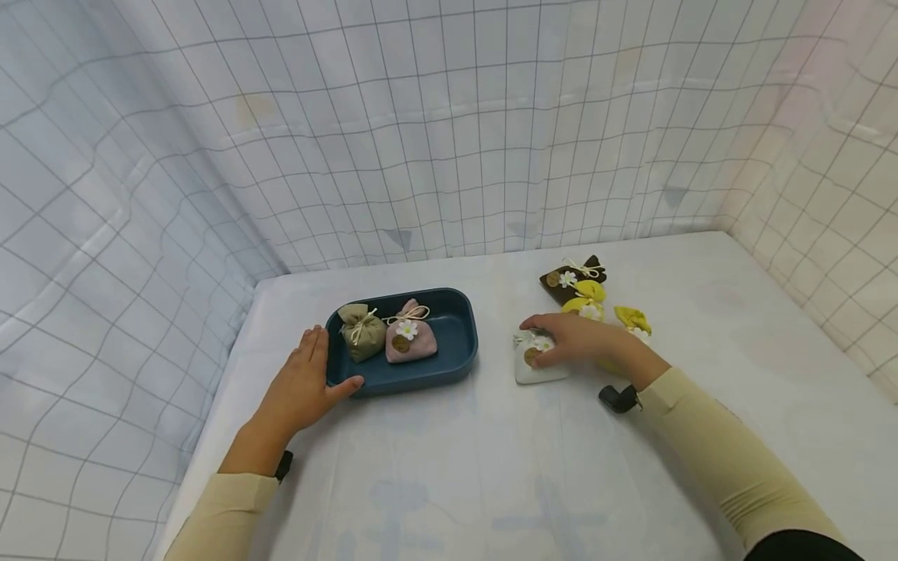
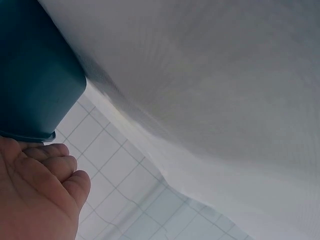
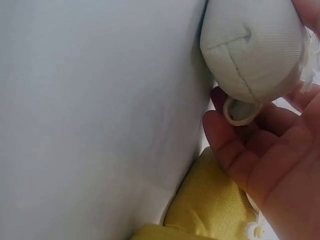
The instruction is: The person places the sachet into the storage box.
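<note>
My left hand (image 1: 298,386) rests against the left end of a dark blue tray (image 1: 459,351), fingers extended along its outer side and thumb at the front rim. In the left wrist view, the fingers (image 2: 62,167) are right at the tray's rim (image 2: 30,136). My right hand (image 1: 589,339) holds a small white drawstring pouch (image 1: 529,372) between thumb and fingers, to the right of the tray. In the right wrist view, the fingers (image 3: 225,135) lie along one side of the white pouch (image 3: 250,55), by a small loop.
Inside the tray sit an olive pouch (image 1: 365,339) and a pink pouch (image 1: 414,347) with a flower. Beyond my right hand lie a dark brown pouch (image 1: 554,290) and yellow pouches (image 1: 633,318), partly hidden. Grid-patterned curtains (image 1: 456,156) surround the white-covered table (image 1: 435,467).
</note>
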A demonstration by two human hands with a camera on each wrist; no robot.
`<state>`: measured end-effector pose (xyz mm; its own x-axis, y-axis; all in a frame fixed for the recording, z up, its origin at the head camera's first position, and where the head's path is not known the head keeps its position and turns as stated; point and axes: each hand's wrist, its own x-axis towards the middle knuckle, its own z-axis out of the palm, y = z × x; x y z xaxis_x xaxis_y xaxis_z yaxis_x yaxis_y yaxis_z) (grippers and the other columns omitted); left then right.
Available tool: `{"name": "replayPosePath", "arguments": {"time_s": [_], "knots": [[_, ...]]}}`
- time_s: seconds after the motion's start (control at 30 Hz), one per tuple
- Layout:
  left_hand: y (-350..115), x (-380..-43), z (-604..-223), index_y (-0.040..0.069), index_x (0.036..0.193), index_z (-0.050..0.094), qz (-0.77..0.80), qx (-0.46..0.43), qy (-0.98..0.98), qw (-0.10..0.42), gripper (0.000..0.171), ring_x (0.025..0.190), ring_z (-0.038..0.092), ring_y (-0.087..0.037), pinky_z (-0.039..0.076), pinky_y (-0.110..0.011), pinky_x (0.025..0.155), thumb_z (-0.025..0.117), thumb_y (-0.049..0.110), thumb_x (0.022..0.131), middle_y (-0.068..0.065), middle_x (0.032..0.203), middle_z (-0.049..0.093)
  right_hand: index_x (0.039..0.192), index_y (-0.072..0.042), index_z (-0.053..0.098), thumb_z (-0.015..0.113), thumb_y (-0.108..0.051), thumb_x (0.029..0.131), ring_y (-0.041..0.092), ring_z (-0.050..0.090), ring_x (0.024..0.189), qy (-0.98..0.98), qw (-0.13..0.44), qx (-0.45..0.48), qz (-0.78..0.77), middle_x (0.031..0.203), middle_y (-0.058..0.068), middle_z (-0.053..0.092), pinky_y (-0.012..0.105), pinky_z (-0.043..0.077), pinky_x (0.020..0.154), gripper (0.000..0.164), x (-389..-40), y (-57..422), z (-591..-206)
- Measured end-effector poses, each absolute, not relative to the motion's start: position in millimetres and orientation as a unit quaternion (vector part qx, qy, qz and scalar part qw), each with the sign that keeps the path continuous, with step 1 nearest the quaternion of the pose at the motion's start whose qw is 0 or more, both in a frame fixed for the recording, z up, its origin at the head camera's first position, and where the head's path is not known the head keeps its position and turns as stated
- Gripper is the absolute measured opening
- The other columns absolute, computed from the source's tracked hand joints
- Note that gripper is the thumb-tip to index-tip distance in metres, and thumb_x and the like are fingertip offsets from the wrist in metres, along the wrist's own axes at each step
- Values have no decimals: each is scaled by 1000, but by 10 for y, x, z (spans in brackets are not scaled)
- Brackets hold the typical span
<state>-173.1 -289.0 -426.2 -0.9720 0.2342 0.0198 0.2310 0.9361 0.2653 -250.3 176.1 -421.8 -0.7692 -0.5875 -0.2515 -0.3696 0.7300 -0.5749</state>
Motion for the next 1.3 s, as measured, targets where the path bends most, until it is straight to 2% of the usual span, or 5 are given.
{"name": "replayPosePath", "arguments": {"time_s": [0.23,0.47,0.7,0.97,1.3], "knots": [[-2880,-1725,-4250,-13,153,9,135,118,984,8,112,147,9,-47,17,-62,115,56,67,91,-33,159,9,138,-20,55,73,-49,87,17,53,123,903,199,-279,-259,135,-3,57,44,41,107,61,-2496,1750,-4206],[-2873,-1719,-4240,-13,153,8,144,116,983,11,112,148,8,-46,14,-61,116,56,67,91,-33,159,9,138,-23,54,72,-52,87,14,51,125,904,166,-289,-269,136,-6,56,41,39,108,62,-2516,1747,-4158],[-2861,-1704,-4227,-13,153,9,144,116,983,10,111,147,8,-46,15,-61,116,56,66,92,-33,159,10,138,-15,53,75,-45,87,17,52,121,891,143,-315,-295,134,-1,57,43,40,108,64,-2546,1709,-4063],[-2861,-1706,-4211,-14,153,10,142,118,983,10,109,147,9,-47,16,-61,116,56,65,92,-33,159,10,137,-17,54,76,-40,87,16,55,110,888,116,-324,-306,128,-2,59,41,44,100,59,-2579,1683,-3998],[-2867,-1707,-4231,-13,153,9,140,118,983,7,110,147,9,-46,16,-61,115,57,65,92,-32,160,10,139,-14,53,77,-44,86,18,52,123,882,108,-334,-315,134,-1,57,45,40,107,66,-2619,1618,-3890]]}}
